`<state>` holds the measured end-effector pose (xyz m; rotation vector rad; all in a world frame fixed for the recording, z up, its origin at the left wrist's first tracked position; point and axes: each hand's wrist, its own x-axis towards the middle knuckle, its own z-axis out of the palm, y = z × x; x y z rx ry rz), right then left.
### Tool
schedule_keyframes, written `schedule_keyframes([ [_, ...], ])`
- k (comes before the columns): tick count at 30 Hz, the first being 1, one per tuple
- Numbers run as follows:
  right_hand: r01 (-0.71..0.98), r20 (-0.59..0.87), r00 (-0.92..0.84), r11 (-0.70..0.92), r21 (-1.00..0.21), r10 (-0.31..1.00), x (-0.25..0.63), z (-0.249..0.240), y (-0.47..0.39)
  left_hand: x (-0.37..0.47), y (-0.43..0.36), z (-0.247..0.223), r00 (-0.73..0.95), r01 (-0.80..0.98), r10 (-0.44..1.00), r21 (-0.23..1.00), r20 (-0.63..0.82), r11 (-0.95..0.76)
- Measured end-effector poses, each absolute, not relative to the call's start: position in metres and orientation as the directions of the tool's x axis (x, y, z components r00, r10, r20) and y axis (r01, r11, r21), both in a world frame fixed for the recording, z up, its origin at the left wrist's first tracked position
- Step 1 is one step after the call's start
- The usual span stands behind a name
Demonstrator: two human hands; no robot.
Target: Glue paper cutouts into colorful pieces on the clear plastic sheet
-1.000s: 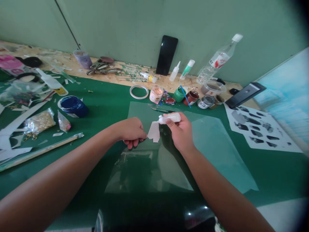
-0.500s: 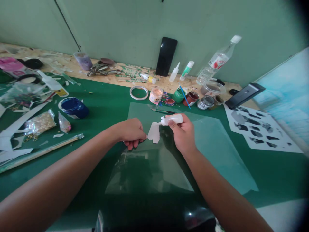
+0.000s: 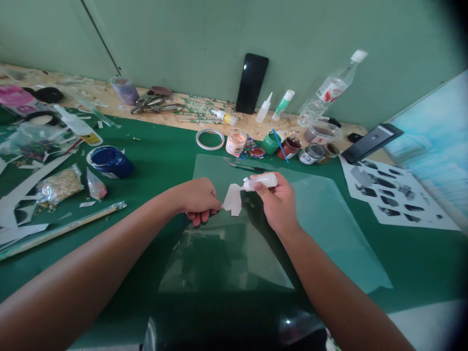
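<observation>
A small white paper cutout (image 3: 232, 199) is in the middle of the head view, above a clear plastic sheet (image 3: 234, 263). My left hand (image 3: 200, 201) is closed, its thumb and finger pinching the cutout's lower left edge. In my right hand (image 3: 277, 202) is a small white glue bottle (image 3: 266, 181), tipped on its side. Its nozzle points left and meets or nearly meets the cutout's upper right edge. Just behind the bottle a craft knife (image 3: 248, 167) lies on the sheet.
Paint jars (image 3: 272, 142) stand behind the sheet, with a phone (image 3: 252, 83) and a plastic bottle (image 3: 329, 90) farther back. On the left are an open blue paint jar (image 3: 111, 162), a long stick (image 3: 66, 230) and paper scraps. A printed sheet (image 3: 398, 195) lies at right.
Hardly anything differs. Both hands keep their hold on the cutout and the glue bottle, and the view has shifted very slightly.
</observation>
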<state>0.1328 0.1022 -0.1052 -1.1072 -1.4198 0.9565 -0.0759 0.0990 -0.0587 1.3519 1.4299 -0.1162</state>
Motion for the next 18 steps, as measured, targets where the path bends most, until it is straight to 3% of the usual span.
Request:
schedule_keyframes([
  [18,0.164,0.213,-0.096,0.226,-0.960,0.972,0.1261,-0.1046,0.0994,-0.0752,0.1004,-0.0595,0.266,0.755,0.630,0.564,-0.730,0.336],
])
